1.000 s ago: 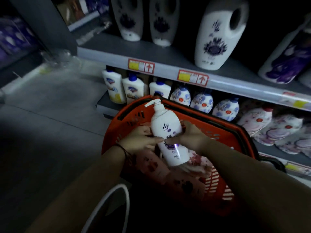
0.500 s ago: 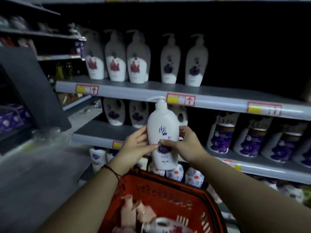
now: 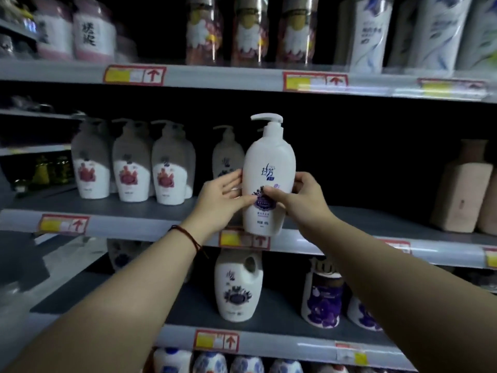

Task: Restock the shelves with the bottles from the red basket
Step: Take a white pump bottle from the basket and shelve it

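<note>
While we hold it upright in front of the middle grey metal shelf (image 3: 161,211), the white plastic pump bottle with the purple flower label (image 3: 269,181) sits between both our hands, its base level with the shelf's front edge, just above a red-and-yellow price tag (image 3: 244,239). Our left hand (image 3: 219,203) presses its side with fingers nearly straight and the thumb across the front near the label; our right hand (image 3: 298,197) grips the other side, thumb on the label and fingers curled round the back. A dark red cord bracelet (image 3: 188,236) circles our left wrist.

Just behind and to the left of the held bottle stands a matching white pump bottle with a purple label (image 3: 227,154) (partly hidden by our left hand). Farther left on the same shelf stand three white pump bottles with red flower labels (image 3: 131,168), side by side. At the shelf's right end stand pale pinkish square bottles (image 3: 462,195). On the shelf below, a white handled jug with a purple flower (image 3: 238,286) stands under our hands.
</note>
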Available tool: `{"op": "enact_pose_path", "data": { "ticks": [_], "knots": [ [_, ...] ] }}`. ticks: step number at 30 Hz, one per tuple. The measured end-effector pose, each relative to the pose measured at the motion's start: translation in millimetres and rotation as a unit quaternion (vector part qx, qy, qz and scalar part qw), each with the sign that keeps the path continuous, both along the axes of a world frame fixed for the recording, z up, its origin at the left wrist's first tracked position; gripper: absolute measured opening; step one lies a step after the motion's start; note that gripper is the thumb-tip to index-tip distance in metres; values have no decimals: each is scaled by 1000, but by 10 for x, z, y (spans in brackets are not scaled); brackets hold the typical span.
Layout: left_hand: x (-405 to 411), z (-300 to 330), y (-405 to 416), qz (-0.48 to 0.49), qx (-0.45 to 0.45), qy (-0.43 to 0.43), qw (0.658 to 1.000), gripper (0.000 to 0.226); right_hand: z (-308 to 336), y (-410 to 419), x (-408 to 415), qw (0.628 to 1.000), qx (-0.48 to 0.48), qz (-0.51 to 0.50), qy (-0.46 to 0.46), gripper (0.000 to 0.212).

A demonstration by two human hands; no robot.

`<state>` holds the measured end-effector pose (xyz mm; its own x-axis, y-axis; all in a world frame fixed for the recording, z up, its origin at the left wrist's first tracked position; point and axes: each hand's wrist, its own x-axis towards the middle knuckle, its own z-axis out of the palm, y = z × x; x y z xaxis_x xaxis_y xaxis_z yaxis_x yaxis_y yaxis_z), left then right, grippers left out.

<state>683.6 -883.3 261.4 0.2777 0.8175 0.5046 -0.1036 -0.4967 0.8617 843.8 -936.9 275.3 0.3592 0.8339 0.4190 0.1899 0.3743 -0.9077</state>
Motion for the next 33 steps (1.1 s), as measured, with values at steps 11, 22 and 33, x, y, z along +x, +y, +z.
{"op": "enact_pose_path", "data": {
  "ticks": [11,22,33],
  "knots": [
    [618,-146,777,41,21,-34,998,69,-120,779,474,999,3,-1,-35,56],
    [635,-167,736,131,73,85,985,72,-116,837,466,979,-83,-57,-180,68],
    [-344,-1060,-626,325,387,414,757,35,-1031,-663,36,720,85,-132,-676,28]
  ]
}}
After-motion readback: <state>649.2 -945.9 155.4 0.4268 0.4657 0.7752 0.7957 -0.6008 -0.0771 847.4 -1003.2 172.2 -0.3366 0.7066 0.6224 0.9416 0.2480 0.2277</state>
